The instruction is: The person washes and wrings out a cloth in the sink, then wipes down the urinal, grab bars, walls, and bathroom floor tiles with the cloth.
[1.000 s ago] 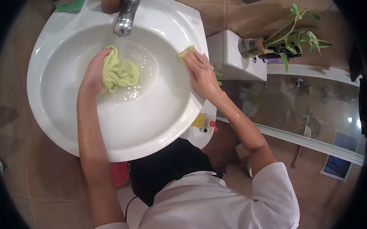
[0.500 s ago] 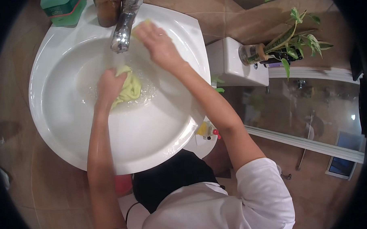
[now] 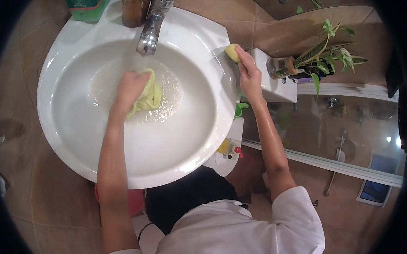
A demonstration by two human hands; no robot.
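In the basin of the white sink (image 3: 146,160), my left hand (image 3: 131,89) grips a wet yellow-green cloth (image 3: 152,95) with the fingers curled into it. Shallow, rippling water surrounds the cloth, below the chrome faucet (image 3: 150,37). At the right side of the sink, my right hand (image 3: 250,74) holds a small, rounded yellow sponge (image 3: 231,52) by its fingertips. The sponge is at the outer edge of the rim; whether it touches cannot be made out.
A green bottle (image 3: 88,8) and a brown bottle (image 3: 134,10) stand behind the basin. To the right are a white toilet tank (image 3: 274,89), a plant in a glass jar (image 3: 280,67) and a glass shower screen (image 3: 320,123). A red bucket (image 3: 133,203) sits below the sink.
My right hand has moved right with the sponge, from the rim beside the faucet to the sink's right edge. My left hand stays on the cloth in the basin. The view has shifted slightly.
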